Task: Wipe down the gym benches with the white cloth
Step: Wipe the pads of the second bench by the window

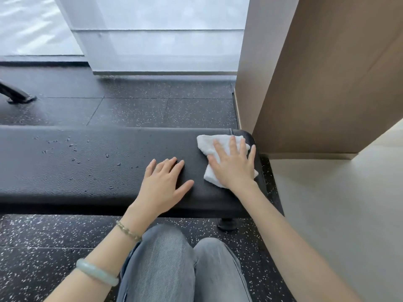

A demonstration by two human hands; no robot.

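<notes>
head view: a long black padded leather desk [87, 175] crosses the speckled black rubber floor [43, 236]. the crumpled white cloth [208, 144] lies at the desk's right end, near a brown wall panel [327, 83]. the right grip [234, 165] presses flat on the cloth, fingers straight and spread. the left grip [163, 182] rests flat on the bare pad just beside the cloth, fingers apart. small droplets [73, 149] dot the desk's left part.

Black speckled rubber floor [135, 110], frosted window [163, 40], tan wall [327, 83].
</notes>
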